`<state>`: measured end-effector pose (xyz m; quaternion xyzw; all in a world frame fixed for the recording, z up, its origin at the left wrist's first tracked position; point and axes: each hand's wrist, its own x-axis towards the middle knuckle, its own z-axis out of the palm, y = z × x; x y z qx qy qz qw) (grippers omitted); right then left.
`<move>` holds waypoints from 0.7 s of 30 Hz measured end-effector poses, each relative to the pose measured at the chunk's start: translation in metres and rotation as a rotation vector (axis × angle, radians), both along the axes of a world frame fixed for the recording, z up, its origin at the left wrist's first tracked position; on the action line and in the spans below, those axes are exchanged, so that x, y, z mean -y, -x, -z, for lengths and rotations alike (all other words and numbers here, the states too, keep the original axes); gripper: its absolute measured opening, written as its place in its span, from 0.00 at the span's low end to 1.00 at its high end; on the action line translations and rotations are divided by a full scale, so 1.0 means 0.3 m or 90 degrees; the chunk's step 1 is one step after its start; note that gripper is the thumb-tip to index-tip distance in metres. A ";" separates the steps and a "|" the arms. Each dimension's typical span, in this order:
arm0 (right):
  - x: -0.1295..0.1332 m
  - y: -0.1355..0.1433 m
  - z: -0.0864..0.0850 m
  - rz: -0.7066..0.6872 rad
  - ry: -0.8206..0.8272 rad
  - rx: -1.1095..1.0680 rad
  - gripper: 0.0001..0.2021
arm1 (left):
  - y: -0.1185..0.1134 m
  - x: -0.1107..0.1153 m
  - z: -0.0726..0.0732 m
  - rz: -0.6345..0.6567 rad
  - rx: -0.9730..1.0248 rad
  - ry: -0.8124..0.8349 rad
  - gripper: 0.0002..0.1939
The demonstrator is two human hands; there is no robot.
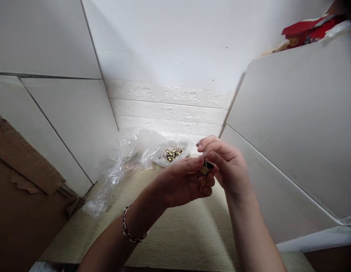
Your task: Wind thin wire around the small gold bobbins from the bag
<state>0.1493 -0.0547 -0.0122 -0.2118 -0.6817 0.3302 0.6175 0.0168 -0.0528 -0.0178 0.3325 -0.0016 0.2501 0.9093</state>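
Note:
In the middle of the view, my left hand (182, 183) is closed around a small transformer (204, 170) with a black body and a yellow wrapped band. Thin yellow wires stick out of it, one hanging below the fingers and another pointing left. My right hand (230, 162) meets it from the right, thumb and fingertips pinched at its upper end, where a wire loops. Exactly what those fingertips grip is partly hidden. Behind my hands, a pile of similar yellow and black parts (173, 154) lies in a clear plastic bag (130, 151).
Under my forearms is a pale wood-grain tabletop (164, 234). White panels rise at the left (65, 113) and right (291, 124), with a white brick-patterned wall (170, 102) behind. Torn cardboard (25, 158) stands at left. A red packet (308, 32) rests atop the right panel.

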 end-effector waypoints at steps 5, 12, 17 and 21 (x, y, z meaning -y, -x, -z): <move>-0.019 -0.005 0.010 -0.049 0.019 0.002 0.06 | -0.009 -0.005 0.012 0.017 -0.002 -0.020 0.08; -0.056 -0.018 0.035 -0.101 0.071 0.009 0.11 | -0.025 -0.005 0.019 0.036 -0.018 -0.050 0.09; -0.075 -0.017 0.049 -0.148 0.128 -0.018 0.12 | -0.033 -0.002 0.023 0.041 -0.016 -0.020 0.09; -0.080 -0.012 0.049 -0.202 0.165 -0.069 0.09 | -0.035 0.001 0.023 0.024 -0.001 0.017 0.09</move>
